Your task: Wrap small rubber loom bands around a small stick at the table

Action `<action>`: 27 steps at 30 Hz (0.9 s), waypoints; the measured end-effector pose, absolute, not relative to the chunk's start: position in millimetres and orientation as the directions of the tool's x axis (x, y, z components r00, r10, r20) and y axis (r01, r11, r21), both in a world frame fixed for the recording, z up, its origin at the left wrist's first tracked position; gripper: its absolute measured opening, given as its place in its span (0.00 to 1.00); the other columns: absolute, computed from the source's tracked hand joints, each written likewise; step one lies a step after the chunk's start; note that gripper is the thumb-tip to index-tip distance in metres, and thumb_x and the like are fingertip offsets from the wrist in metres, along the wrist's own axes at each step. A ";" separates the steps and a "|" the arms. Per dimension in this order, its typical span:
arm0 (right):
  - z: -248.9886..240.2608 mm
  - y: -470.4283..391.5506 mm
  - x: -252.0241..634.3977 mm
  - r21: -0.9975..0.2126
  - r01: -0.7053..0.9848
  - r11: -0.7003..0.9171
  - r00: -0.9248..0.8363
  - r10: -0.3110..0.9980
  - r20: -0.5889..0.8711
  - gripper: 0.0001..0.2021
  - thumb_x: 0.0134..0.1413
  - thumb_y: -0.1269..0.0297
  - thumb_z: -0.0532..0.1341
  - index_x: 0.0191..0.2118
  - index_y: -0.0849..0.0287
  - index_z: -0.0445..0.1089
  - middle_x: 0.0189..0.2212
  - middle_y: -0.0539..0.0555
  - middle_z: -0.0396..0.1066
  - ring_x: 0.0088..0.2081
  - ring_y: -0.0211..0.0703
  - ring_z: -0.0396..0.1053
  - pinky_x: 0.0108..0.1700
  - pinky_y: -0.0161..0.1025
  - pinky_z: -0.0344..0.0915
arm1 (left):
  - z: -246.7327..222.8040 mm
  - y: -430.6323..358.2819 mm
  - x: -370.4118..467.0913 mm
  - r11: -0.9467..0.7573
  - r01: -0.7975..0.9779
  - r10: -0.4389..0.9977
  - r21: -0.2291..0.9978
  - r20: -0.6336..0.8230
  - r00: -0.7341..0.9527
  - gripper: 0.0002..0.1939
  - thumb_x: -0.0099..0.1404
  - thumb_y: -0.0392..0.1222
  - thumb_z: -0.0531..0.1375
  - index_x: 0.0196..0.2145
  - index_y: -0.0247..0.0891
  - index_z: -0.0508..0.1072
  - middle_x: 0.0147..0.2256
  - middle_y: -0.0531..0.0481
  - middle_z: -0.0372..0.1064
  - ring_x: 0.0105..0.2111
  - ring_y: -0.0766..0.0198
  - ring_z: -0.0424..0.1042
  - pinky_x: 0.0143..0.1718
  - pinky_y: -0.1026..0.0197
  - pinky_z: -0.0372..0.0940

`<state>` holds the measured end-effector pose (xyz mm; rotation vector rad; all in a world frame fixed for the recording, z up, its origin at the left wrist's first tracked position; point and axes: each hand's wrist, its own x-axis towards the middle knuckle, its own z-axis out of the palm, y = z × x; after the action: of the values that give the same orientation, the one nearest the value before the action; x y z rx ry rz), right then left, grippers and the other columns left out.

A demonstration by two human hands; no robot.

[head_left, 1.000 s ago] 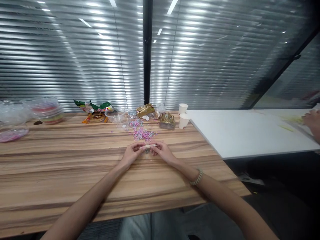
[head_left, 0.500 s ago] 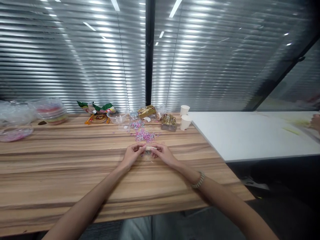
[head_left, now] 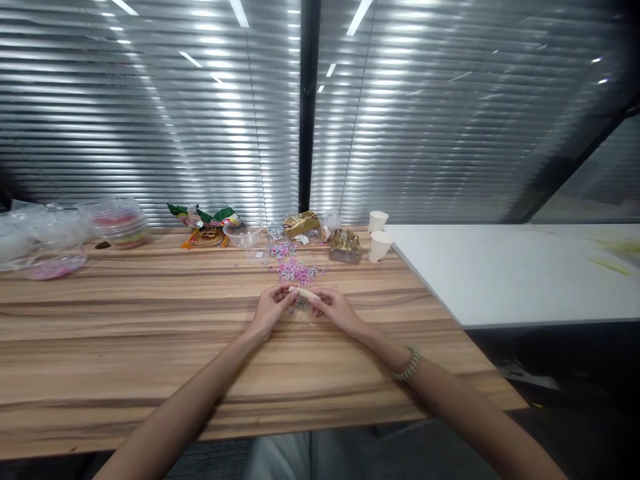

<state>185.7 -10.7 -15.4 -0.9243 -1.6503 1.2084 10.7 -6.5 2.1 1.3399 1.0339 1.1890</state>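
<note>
Here my left hand [head_left: 270, 310] and right hand [head_left: 334, 308] both pinch a small pale stick [head_left: 303, 293] just above the counter [head_left: 125, 333]; pink bead pile [head_left: 299, 271] lies at twelve o'clock.

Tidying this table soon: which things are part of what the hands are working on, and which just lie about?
In use: left hand, right hand, pale stick, pink bead pile.
Lying about: paper cups, snack packets, gold wrappers, lidded tubs.
</note>
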 end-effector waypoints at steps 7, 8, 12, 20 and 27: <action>-18.8 -8.7 186.7 -0.966 0.079 0.248 -0.344 0.916 0.207 0.19 0.51 0.54 0.57 0.42 0.65 0.68 0.28 0.53 0.67 0.25 0.34 0.64 0.28 0.33 0.63 | 4.5 -7.2 11.0 -0.128 -0.008 0.983 0.992 0.128 0.128 0.19 0.51 0.51 0.62 0.35 0.31 0.72 0.24 0.49 0.70 0.26 0.63 0.68 0.27 0.64 0.63; -18.8 -8.8 186.8 -0.965 0.077 0.249 -0.346 0.915 0.209 0.18 0.51 0.55 0.57 0.42 0.65 0.68 0.29 0.53 0.68 0.25 0.34 0.64 0.29 0.33 0.63 | 4.7 -7.3 10.8 -0.127 -0.006 0.985 0.992 0.127 0.118 0.19 0.51 0.50 0.62 0.35 0.31 0.72 0.24 0.49 0.70 0.26 0.63 0.69 0.28 0.64 0.63; -17.1 -10.2 186.5 -0.967 0.069 0.245 -0.354 0.912 0.206 0.19 0.50 0.55 0.58 0.42 0.65 0.68 0.30 0.54 0.68 0.25 0.34 0.64 0.29 0.33 0.63 | 5.1 -7.6 10.3 -0.121 -0.014 0.986 0.993 0.121 0.114 0.19 0.50 0.49 0.62 0.35 0.32 0.72 0.25 0.49 0.71 0.28 0.62 0.69 0.30 0.63 0.63; -17.0 -10.4 185.9 -0.964 0.077 0.253 -0.349 0.913 0.212 0.19 0.50 0.55 0.58 0.42 0.65 0.68 0.30 0.54 0.68 0.26 0.35 0.64 0.30 0.34 0.64 | 5.2 -7.8 9.5 -0.146 -0.005 0.982 0.989 0.145 0.122 0.19 0.52 0.48 0.61 0.38 0.32 0.72 0.30 0.46 0.71 0.29 0.62 0.69 0.29 0.64 0.63; -16.2 -10.0 185.4 -0.965 0.069 0.253 -0.331 0.918 0.217 0.19 0.49 0.54 0.58 0.42 0.64 0.67 0.27 0.52 0.67 0.24 0.34 0.63 0.27 0.32 0.63 | 4.6 -7.1 8.3 -0.117 -0.021 0.985 0.993 0.119 0.124 0.20 0.50 0.49 0.62 0.38 0.33 0.72 0.32 0.45 0.72 0.32 0.58 0.70 0.30 0.63 0.64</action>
<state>185.4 -10.0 -16.2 -0.9317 -1.6337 1.1989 8.3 -7.1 4.6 1.3413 1.0476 1.2072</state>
